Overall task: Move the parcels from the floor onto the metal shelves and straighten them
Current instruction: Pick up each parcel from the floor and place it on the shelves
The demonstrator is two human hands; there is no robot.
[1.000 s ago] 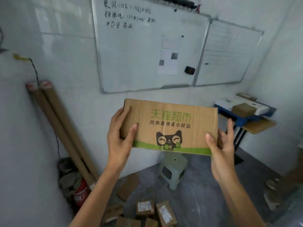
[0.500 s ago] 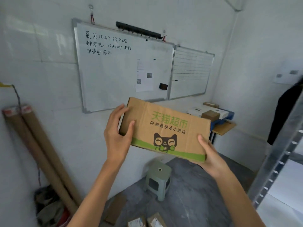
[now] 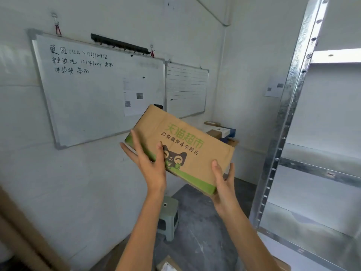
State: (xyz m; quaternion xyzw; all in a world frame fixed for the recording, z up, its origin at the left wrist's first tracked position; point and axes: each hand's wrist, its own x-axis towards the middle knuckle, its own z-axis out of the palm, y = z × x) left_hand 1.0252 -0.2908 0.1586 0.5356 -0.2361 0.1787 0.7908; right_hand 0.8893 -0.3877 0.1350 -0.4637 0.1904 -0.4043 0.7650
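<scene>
Nearest, a floor parcel point(image 3: 167, 265) shows only a corner at the bottom edge of view, lying on the grey floor point(image 3: 205, 237). Above it both forearms reach up to the printed carton point(image 3: 187, 145), which is held in the air, tilted with its right end low. It is just left of the metal shelves point(image 3: 284, 133) and not yet on any shelf. The left grip point(image 3: 151, 167) is not clenched: straight fingers brace the lower left end and the thumb lies on the printed face. The right grip point(image 3: 224, 180) clasps the lower right corner, thumb in front and fingers curled behind. Held so easily at arm's reach, the carton is probably light. Its corrugated walls look stiff though creased, and the plain board should not slip. Holding it by the two short ends seems soundest for sliding it flat onto a shelf. Behind stand a green stool point(image 3: 169, 214), a corner tabletop point(image 3: 233, 142) carrying boxes, and a whiteboard point(image 3: 93, 94) on the wall.
</scene>
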